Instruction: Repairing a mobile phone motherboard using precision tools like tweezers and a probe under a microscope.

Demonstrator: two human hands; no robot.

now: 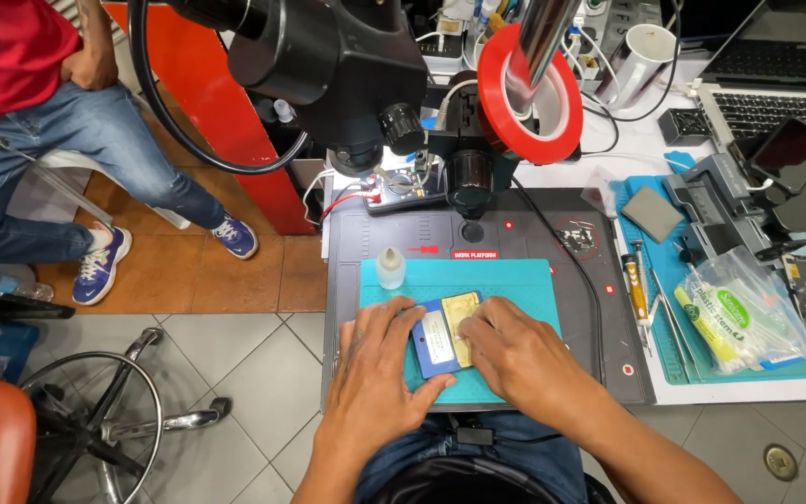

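Both hands work on an opened phone (pixel 448 334) that lies on a teal mat (pixel 515 280) at the near edge of the worktop (pixel 534 233). The phone shows a blue frame with a white battery and a gold-coloured plate beside it.

The left hand (pixel 377 369) lies flat along the phone's left side, fingers pressing its edge; its grip is loose, closed around nothing. The right hand (pixel 520 359) rests on the phone's right side, fingertips (pixel 474 320) touching the gold plate; whether they pinch anything I cannot tell.

Just beyond the left hand, a small clear bottle (pixel 390 268) stands upright on the mat's far left corner. A microscope (pixel 347 75) hangs over the far part of the worktop, with a red tape roll (pixel 496 103) on its post. To the right lie a screwdriver (pixel 638 291), a bag of swabs (pixel 743 313) and a laptop (pixel 785 75). Far left, another person sits, in jeans (pixel 76 149).
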